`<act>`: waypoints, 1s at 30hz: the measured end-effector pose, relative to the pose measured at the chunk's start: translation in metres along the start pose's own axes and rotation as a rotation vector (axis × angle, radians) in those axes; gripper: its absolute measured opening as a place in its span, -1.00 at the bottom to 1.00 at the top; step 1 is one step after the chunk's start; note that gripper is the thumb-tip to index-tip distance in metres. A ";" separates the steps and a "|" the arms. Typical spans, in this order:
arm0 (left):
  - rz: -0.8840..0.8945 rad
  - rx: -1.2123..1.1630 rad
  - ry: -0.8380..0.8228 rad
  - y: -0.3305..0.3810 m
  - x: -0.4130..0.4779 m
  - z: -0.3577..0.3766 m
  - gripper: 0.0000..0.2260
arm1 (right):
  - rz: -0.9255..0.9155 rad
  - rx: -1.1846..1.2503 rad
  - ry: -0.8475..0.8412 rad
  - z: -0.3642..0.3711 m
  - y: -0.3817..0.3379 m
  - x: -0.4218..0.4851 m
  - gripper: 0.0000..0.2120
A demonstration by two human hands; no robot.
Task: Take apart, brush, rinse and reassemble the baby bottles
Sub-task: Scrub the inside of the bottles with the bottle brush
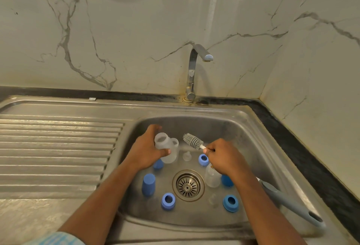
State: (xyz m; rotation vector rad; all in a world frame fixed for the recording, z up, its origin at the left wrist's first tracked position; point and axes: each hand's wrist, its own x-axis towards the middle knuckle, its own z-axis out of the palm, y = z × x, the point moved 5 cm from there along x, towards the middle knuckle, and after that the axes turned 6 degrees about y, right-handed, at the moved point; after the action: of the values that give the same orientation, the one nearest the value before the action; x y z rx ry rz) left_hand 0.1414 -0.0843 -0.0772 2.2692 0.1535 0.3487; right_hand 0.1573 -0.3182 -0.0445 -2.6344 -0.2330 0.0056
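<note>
My left hand [149, 147] grips a clear bottle body [162, 141] above the sink basin, its open mouth turned toward me and to the right. My right hand [222, 156] holds the grey bottle brush [192, 141] just behind its bristle head; the bristles sit a little right of the bottle's mouth, apart from it. A second clear bottle [173, 152] stands behind the held one. A third bottle [211, 176] stands under my right hand. Blue rings [168, 201] [230, 202] [203, 160], blue caps [149, 184] [227, 180] and a clear teat [187, 156] lie around the drain.
The steel sink [259, 147] has a drain strainer [188, 185] in the middle. The brush's long grey handle [292, 205] runs out over the sink's right rim. The tap [194, 69] stands behind with its spout off, no water running. A ribbed draining board [58, 147] lies left.
</note>
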 end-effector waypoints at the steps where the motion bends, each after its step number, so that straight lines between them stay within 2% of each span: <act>1: -0.011 0.012 -0.020 0.000 0.000 0.005 -0.36 | -0.002 -0.007 -0.002 0.002 0.000 0.000 -0.59; 5: -0.053 0.087 -0.098 -0.011 -0.002 0.021 -0.50 | 0.005 -0.007 -0.010 0.007 0.001 0.001 -0.56; 12: -0.043 0.224 -0.048 -0.017 -0.003 0.026 -0.51 | 0.000 -0.095 -0.054 0.024 -0.006 0.001 -0.67; 19: -0.055 0.330 -0.126 -0.026 -0.005 0.037 -0.45 | -0.017 -0.101 -0.031 0.028 -0.006 0.001 -0.80; 26: -0.040 0.461 -0.135 -0.031 -0.007 0.038 -0.55 | -0.024 -0.087 -0.033 0.029 -0.005 0.000 -0.78; 30: -0.049 0.528 -0.182 -0.034 -0.009 0.042 -0.54 | -0.017 -0.087 -0.040 0.029 -0.004 0.001 -0.81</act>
State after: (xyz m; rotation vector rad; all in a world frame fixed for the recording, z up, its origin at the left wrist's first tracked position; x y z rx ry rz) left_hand 0.1456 -0.0941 -0.1316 2.7972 0.2271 0.0747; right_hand 0.1559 -0.3009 -0.0682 -2.7205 -0.2752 0.0428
